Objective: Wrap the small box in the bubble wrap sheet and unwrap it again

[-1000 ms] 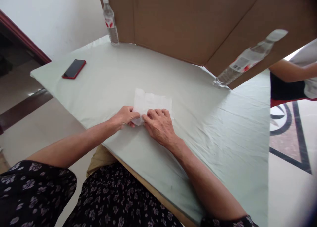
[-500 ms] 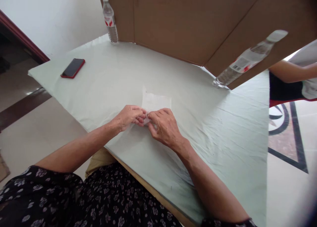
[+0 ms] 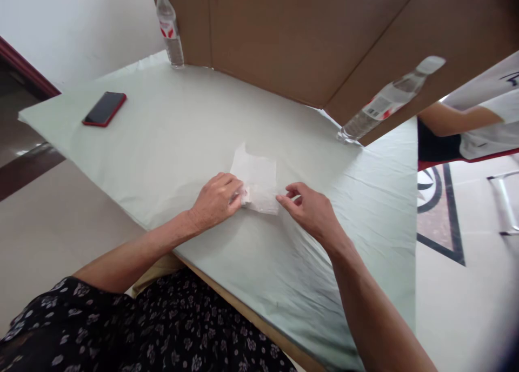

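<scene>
A white folded paper tissue point(image 3: 258, 179) lies on the pale green table cover point(image 3: 170, 139) in front of me. My left hand point(image 3: 217, 199) is closed, pinching the tissue's near left corner against the table. My right hand point(image 3: 310, 210) sits just right of the tissue, fingers curled, its fingertips touching the tissue's near right corner.
A red-cased phone point(image 3: 104, 108) lies at the far left. Two clear water bottles point(image 3: 167, 27) point(image 3: 387, 99) lean against a tall cardboard screen point(image 3: 308, 37) at the back. Another person's arm point(image 3: 450, 118) shows at the right beyond the table edge. Tiled floor lies left and right.
My right hand slid from on top of the tissue to its right corner. The tissue now lies smoothed out between both hands. The camera shifted slightly.
</scene>
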`<state>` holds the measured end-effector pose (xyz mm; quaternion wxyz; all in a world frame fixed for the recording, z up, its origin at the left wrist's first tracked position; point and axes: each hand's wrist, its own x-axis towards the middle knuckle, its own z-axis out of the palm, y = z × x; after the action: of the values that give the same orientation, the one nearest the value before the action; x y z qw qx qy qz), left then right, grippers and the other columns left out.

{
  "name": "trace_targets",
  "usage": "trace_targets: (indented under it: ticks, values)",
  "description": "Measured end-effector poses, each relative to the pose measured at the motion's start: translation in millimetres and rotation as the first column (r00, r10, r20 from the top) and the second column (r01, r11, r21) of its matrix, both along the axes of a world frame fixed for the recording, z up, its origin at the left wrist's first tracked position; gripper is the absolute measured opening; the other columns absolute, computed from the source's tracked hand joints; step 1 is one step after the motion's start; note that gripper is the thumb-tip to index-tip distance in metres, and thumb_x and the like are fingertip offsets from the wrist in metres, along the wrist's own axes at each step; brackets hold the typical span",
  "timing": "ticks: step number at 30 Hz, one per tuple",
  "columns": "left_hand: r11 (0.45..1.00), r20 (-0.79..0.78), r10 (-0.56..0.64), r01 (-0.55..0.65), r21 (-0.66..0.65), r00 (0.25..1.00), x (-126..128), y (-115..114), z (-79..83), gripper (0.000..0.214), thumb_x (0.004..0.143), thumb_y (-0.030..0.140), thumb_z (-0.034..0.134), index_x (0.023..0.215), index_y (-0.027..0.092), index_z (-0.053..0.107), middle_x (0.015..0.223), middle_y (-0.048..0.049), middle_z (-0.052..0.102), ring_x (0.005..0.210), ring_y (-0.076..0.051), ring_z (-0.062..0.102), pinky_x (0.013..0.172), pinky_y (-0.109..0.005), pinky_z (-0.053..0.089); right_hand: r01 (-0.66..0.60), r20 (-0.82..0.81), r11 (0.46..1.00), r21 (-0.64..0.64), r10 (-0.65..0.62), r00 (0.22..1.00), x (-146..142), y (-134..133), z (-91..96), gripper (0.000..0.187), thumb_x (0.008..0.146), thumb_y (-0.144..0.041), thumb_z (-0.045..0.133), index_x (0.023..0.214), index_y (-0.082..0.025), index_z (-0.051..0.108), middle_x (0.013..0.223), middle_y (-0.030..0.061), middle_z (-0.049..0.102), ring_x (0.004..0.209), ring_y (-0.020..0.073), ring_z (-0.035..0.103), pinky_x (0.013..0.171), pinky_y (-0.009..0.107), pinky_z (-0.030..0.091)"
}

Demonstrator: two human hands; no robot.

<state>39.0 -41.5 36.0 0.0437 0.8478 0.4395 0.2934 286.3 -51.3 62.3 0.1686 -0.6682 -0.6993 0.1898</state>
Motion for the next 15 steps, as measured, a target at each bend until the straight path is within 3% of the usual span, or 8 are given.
trace_targets:
  ticks: [2,5,10,15]
  values:
    - [1.0,-0.006,-0.008,0.008,0.002,1.0,1,-1,-0.8,0.015,0.091,0.012,0.051,0.092,0.016,0.066,0.093,-0.0089,0.07,0.089,-0.022,0.062,0.08,-0.034,0.052,0.036,-0.079,0.988,-0.148,-0.048,0.996,6,-5,-5.7,0.04,0.088,-0.05,0.062,0.112,-0.017,0.066,0.093,0.0088,0.075,0.077,0.0225,0.07,0.073,0.035,0.049]
    - [1.0,-0.012,0.018,-0.018,-0.023,1.0,3,-5,-1.4,0.016,0.092,0.013,0.05,0.092,0.015,0.065,0.096,-0.0104,0.069,0.092,-0.023,0.062,0.081,-0.034,0.052,0.036,-0.23,0.976,-0.214,-0.086,0.969,1,-8,-17.0,0.056,0.088,-0.054,0.06,0.128,-0.015,0.058,0.089,0.008,0.074,0.077,0.0219,0.07,0.068,0.032,0.051]
    - [0.99,-0.074,0.082,-0.09,-0.112,0.994,7,-11,3.0,0.015,0.092,0.014,0.051,0.093,0.016,0.066,0.099,-0.0113,0.067,0.096,-0.024,0.061,0.085,-0.034,0.051,0.042,-0.396,0.996,-0.083,-0.071,0.915,-23,2,-34.6,0.077,0.08,-0.054,0.07,0.143,-0.016,0.046,0.077,0.003,0.069,0.07,0.0229,0.067,0.061,0.034,0.051]
    - [0.987,-0.098,0.101,-0.112,-0.118,0.99,9,-9,7.0,0.014,0.092,0.017,0.054,0.092,0.016,0.068,0.097,-0.0102,0.066,0.094,-0.023,0.059,0.085,-0.034,0.05,0.082,-0.444,0.996,-0.023,-0.084,0.892,-39,10,-38.6,0.083,0.079,-0.041,0.069,0.149,-0.01,0.037,0.071,-0.0012,0.063,0.062,0.0202,0.059,0.062,0.037,0.051]
